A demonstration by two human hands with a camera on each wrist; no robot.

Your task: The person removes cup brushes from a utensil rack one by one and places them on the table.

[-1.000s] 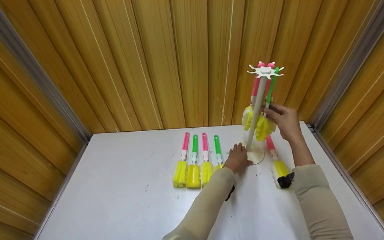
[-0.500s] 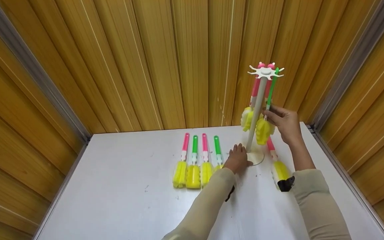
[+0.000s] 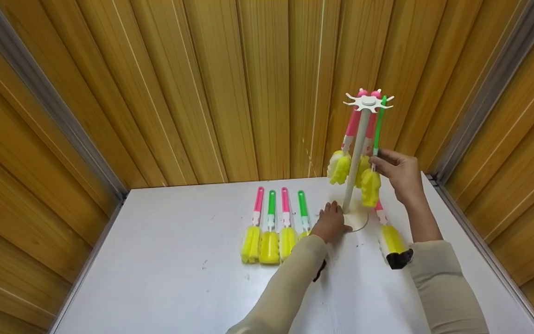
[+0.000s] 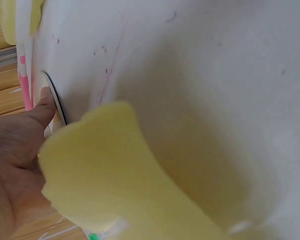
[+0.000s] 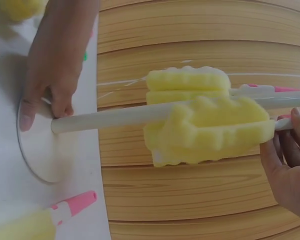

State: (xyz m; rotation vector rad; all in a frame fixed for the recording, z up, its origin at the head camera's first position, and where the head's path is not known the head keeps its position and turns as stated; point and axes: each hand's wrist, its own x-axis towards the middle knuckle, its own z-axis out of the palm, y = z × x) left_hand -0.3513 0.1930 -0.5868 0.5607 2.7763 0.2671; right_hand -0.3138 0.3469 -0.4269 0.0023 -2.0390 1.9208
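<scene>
Green-handled brush (image 3: pixel 378 139) points head-down beside the stand (image 3: pixel 356 157), pinched by the right hand (image 3: pixel 399 174). The left hand (image 3: pixel 331 222), fingers spread, presses the base (image 3: pixel 359 220); firm pressure should limit wobble.

stand (image 3: pixel 356 157), right: off-white | brushes (image 3: pixel 286 219), centre: yellow heads (image 3: pixel 269 248), pink/green handles (image 3: pixel 271 204) | table (image 3: pixel 165 260), bottom: white | wall (image 3: pixel 230 93), top: yellow-brown woodgrain | sleeves (image 3: pixel 448 287): beige

Your head view: high, facing forward-down over white tabletop (image 3: pixel 165 260). Your left wrist view: near, sideways, tabletop-facing. Your right: near, sideways, facing yellow-brown wood-grain wall (image 5: pixel 200 190). Wrist views share round off-white stand base (image 5: pixel 40 155).
</scene>
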